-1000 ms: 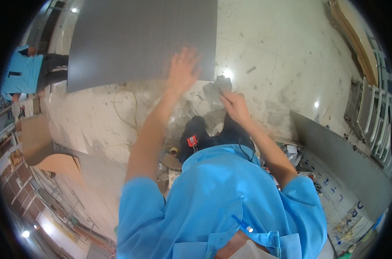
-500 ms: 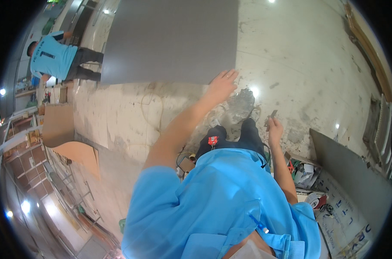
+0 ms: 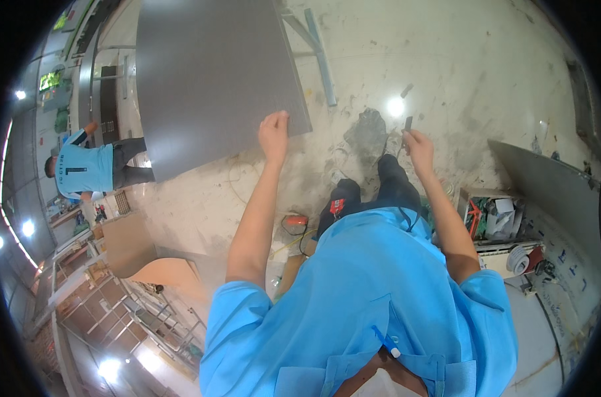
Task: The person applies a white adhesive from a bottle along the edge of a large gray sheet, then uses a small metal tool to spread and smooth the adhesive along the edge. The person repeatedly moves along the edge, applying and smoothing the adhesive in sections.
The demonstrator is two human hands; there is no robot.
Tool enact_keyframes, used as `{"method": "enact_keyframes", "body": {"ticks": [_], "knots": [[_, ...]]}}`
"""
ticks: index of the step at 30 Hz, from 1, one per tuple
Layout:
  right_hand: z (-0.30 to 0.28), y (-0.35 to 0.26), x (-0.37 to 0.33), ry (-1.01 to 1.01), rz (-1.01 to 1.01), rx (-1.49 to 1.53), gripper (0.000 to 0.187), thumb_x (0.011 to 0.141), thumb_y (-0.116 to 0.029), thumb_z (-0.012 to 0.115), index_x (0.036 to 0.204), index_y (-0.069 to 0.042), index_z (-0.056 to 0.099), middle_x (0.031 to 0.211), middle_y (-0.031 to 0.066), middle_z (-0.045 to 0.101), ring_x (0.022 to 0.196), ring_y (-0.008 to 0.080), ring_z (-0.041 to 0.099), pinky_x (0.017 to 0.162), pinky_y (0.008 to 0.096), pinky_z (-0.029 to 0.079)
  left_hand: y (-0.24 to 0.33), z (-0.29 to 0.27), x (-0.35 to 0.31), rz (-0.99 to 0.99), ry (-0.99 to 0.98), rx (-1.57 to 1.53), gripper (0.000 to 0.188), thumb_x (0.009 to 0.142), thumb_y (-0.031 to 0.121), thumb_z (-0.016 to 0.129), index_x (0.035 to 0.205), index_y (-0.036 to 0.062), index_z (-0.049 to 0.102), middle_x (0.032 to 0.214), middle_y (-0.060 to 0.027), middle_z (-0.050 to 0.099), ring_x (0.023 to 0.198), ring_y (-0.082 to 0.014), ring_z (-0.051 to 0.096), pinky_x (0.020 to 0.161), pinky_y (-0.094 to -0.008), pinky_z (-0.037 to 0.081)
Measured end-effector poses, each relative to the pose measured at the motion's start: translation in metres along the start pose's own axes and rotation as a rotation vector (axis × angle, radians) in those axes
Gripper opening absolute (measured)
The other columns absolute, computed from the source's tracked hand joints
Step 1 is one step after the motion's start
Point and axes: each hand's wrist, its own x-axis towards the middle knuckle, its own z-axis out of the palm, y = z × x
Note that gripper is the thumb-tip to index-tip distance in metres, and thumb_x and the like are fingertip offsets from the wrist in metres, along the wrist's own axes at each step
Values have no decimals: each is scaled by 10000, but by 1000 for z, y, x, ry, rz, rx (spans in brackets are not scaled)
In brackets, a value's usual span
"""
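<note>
A large grey flat panel (image 3: pixel 208 79) lies ahead of me on the left, on a metal stand (image 3: pixel 322 59) whose legs show past its right edge. My left hand (image 3: pixel 274 135) is over the panel's near edge, by its right corner. Its fingers are curled closed; whether anything small is inside them is hidden. My right hand (image 3: pixel 419 151), held out over the floor, pinches a small dark flat strip (image 3: pixel 408 123) that sticks up past the fingertips. The strip's exact kind is too small to make out.
Another person (image 3: pixel 89 169) in a blue shirt stands at the panel's far left. A dark rough patch (image 3: pixel 365 131) marks the floor by my feet. To my right are a box of tools (image 3: pixel 492 218) and a leaning grey sheet (image 3: pixel 545 172). An orange tool (image 3: pixel 295 220) lies left of my legs.
My left hand has left the panel's corner and moved left along the edge, its fingers now curled. My right hand still holds the dark strip. The whole view has turned.
</note>
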Motion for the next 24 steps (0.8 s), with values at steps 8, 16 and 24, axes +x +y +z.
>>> {"method": "enact_keyframes", "body": {"ticks": [8, 16, 24], "knots": [[6, 16, 0, -113, 32, -16, 181, 1014, -162, 695, 1015, 10, 751, 688, 5, 617, 591, 99, 578, 562, 284, 457, 4, 18, -37, 407, -88, 341, 586, 842, 239, 841, 1385, 133, 649, 1495, -107, 596, 1395, -356, 510, 1162, -485, 423], [41, -1, -13, -165, 82, 124, 164, 980, -107, 724, 872, 1, 664, 736, 27, 629, 642, 118, 644, 585, 280, 512, 4, 15, -38, 367, -15, 207, 492, 881, 236, 805, 1337, 112, 668, 1399, -126, 644, 1316, -354, 568, 1115, -456, 454], [132, -29, -32, -411, 374, 417, 143, 961, -58, 734, 944, -33, 594, 843, 52, 662, 715, 138, 690, 577, 273, 530, -11, 68, -125, -628, -441, -932, 319, 1019, 309, 729, 1166, 29, 689, 1031, -90, 731, 945, -211, 689, 879, -343, 528]]}}
